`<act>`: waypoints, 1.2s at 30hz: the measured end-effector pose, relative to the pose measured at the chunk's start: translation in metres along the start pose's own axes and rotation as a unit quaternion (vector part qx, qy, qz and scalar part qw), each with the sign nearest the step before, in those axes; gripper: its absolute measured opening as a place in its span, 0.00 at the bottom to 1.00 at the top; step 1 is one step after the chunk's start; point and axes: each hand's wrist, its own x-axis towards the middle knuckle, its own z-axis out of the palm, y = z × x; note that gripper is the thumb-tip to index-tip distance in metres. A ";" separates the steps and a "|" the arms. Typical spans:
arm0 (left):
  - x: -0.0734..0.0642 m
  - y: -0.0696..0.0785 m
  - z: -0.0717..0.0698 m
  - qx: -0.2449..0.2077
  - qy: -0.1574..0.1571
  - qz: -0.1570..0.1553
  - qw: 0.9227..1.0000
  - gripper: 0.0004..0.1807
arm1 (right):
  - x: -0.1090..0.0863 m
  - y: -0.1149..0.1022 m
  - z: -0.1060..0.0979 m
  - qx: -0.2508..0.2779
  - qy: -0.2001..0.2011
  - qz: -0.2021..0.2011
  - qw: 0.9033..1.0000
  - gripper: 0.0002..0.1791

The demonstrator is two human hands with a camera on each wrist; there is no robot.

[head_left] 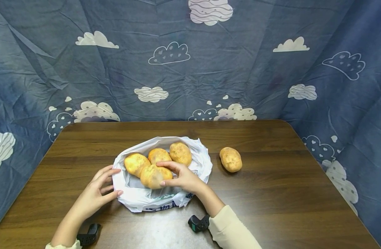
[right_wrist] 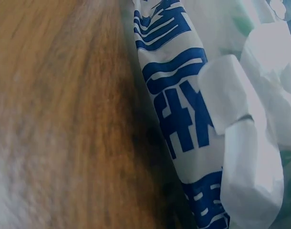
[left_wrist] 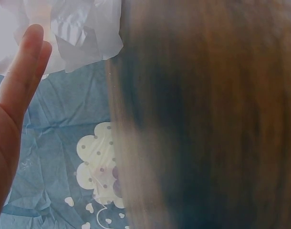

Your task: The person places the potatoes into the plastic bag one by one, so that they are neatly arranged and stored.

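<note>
A white plastic bag (head_left: 132,200) with its mouth spread wide sits on the table, with several potatoes inside. My right hand (head_left: 185,178) reaches in over the bag's right side and grips the front potato (head_left: 151,176) between thumb and fingers. Behind it lie a left potato (head_left: 136,164), a middle potato (head_left: 158,155) and a back right potato (head_left: 180,153). Against the bag's left side, my left hand (head_left: 92,197) rests with thumb and fingers apart; the left wrist view shows its fingers (left_wrist: 28,62) straight along the plastic. The right hand is hidden in its own wrist view.
One loose potato (head_left: 230,159) lies on the brown wooden table (head_left: 287,193), right of the bag. A blue cloth with cloud prints (head_left: 178,76) hangs behind the table. Blue lettering (right_wrist: 179,114) runs along the bag's near side.
</note>
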 end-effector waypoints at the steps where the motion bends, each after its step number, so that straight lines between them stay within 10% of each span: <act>1: 0.000 0.000 0.000 -0.001 0.001 0.001 1.000 0.30 | 0.000 0.000 0.001 0.002 -0.002 0.001 1.000 0.28; 16: 0.000 -0.001 0.000 -0.008 0.001 0.008 1.000 0.31 | 0.002 0.007 0.002 0.040 -0.065 0.033 0.997 0.28; 36: 0.000 -0.001 0.000 -0.003 -0.001 0.003 1.000 0.31 | 0.005 0.034 -0.001 0.073 -0.027 0.030 0.997 0.21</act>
